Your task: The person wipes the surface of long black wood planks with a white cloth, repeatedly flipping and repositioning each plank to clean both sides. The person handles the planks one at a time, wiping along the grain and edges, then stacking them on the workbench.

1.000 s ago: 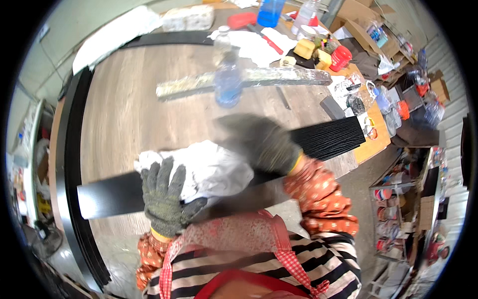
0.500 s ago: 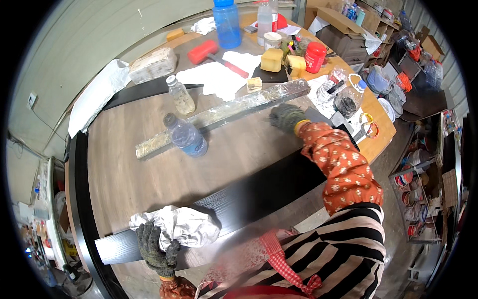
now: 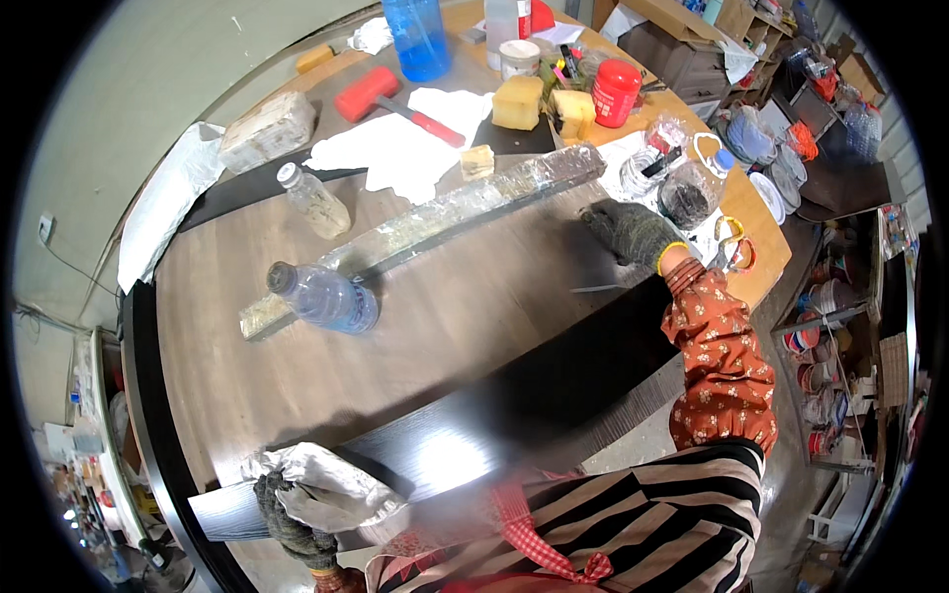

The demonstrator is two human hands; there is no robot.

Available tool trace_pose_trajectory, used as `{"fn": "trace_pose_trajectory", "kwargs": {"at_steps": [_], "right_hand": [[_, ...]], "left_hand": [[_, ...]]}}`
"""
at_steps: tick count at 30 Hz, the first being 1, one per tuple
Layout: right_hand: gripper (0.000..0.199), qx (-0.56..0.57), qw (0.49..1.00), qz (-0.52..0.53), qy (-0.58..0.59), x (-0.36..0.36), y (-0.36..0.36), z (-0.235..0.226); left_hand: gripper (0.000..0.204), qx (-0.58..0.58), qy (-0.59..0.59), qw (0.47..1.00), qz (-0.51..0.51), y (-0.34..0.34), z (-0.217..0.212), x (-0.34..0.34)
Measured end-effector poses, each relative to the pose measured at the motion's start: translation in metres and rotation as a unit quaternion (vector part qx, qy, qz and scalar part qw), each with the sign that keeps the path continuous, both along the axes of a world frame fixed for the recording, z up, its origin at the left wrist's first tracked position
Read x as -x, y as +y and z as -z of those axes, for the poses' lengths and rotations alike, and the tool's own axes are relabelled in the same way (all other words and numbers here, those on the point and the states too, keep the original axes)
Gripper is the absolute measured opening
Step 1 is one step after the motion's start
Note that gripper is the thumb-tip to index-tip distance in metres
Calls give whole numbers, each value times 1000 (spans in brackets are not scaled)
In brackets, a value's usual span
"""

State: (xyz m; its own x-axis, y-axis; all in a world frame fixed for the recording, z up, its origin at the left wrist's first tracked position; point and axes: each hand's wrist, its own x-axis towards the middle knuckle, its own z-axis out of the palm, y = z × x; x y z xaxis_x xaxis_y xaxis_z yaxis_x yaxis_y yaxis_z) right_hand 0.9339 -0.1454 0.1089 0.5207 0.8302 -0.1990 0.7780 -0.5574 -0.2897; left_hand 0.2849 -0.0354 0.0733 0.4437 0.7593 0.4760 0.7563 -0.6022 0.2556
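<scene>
My left hand point(image 3: 289, 522), in a dark grey knit glove, is closed on a crumpled white cloth point(image 3: 336, 484) at the near left. The cloth lies over a long black wood-grain board point(image 3: 395, 435) running along the table's near side. My right hand point(image 3: 633, 237), in a matching glove, is low over the right part of the wood-patterned tabletop point(image 3: 474, 296). Its fingers are bent downward and partly hidden, and what they hold cannot be made out. A thin pale strip point(image 3: 596, 289) shows just below that hand.
A long, stained, plastic-wrapped bar point(image 3: 465, 212) lies across the table, with a clear bottle point(image 3: 326, 296) and a smaller bottle point(image 3: 314, 202) near it. Behind are a red mallet point(image 3: 368, 94), yellow sponges point(image 3: 517, 103) and a red jar point(image 3: 616, 94). Scissors point(image 3: 733, 247) lie at the right edge.
My right hand has moved to the right and nearer the black board's end; a thin pale strip now shows below it. My left hand and the cloth have shifted slightly left and nearer; the view has shifted too.
</scene>
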Motion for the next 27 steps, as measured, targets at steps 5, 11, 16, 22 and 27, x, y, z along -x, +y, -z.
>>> {"fn": "trace_pose_trajectory", "kwargs": {"at_steps": [5,11,16,22,27], "right_hand": [[44,-23,998,-42,-49,-12,36,4],[27,-2,979,-143,-144,-12,55,25],[23,56,973,-196,-106,-20,57,26],[39,76,991,-56,-96,-78,0,27],[37,54,987,-41,-143,-77,10,40]], "left_hand": [[66,75,163,980,-86,-5,148,198],[72,22,140,988,-54,8,49,69],[68,19,107,992,-59,2,35,49],[64,8,90,994,-57,-2,37,48],[61,8,69,994,-81,-20,36,65]]}}
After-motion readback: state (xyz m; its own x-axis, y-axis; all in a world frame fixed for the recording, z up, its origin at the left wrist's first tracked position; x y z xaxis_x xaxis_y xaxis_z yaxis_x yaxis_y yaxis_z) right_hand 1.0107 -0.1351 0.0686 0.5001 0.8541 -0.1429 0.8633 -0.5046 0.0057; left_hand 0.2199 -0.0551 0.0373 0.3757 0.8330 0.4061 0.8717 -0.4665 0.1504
